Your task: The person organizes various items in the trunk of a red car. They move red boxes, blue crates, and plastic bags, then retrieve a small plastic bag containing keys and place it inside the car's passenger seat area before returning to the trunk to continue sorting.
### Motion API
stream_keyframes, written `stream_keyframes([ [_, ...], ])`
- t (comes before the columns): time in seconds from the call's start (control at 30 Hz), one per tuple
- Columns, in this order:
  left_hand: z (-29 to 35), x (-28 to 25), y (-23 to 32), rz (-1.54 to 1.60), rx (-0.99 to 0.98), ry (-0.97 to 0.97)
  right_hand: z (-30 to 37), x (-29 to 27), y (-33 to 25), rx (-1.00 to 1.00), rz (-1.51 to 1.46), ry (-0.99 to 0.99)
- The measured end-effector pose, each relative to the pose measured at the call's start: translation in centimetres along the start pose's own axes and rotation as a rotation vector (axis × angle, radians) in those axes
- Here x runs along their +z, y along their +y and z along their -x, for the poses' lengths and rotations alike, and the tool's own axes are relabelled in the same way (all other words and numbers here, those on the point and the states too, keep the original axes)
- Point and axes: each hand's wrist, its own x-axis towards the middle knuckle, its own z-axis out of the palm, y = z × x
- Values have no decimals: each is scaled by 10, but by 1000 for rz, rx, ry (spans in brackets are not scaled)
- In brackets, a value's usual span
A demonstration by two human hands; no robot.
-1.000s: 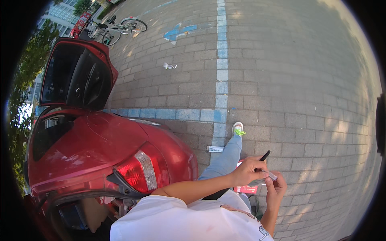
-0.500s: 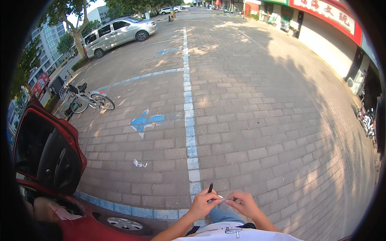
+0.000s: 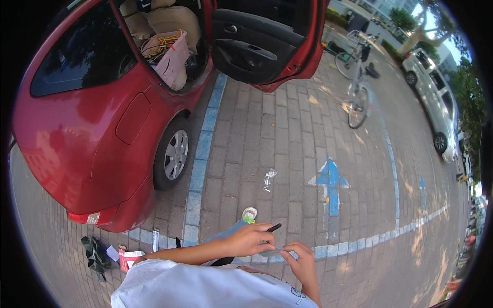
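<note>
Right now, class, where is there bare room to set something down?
Bare paving lies between the white litter and blue arrow, and right of the right hand, this side of the blue line. It is crowded behind the red car: dark bundle, red box.

Outdoors, daylight: grey rectangular-brick paving (image 3: pixel 290 133), w/ straight blue painted lines (image 3: pixel 198 169) & a blue painted arrow (image 3: pixel 334 190). Glossy red car (image 3: pixel 102 149) sits L, red black-lined side door (image 3: pixel 257 51) open; white-framed bicycle (image 3: pixel 358 84) stands nr top R, silver van (image 3: pixel 432 102) beyond, green leafy trees (image 3: pixel 472 87) far R.
</note>
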Motion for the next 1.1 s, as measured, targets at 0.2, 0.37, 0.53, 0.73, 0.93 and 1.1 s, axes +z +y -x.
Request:
stream_keyframes([
  [0.2,-213,-64,-48,-61,32,208,-223,-103,62,-39,2,-110],
  [0.37,-488,-120,-54,-36,275,92,-375,-248,134,135,-90,250],
  [0.53,-751,-154,-117,-95,343,-25,-570,-377,241,179,-260,384],
  [0.73,-1019,-242,-162,16,141,191,-863,-537,329,73,-435,138],
  [0.93,-1178,-397,-225,77,116,826,-1151,-543,341,32,-472,-304],
  [1.1,-1296,-499,-340,71,14,1019,-1360,-513,406,36,-434,-679],
])
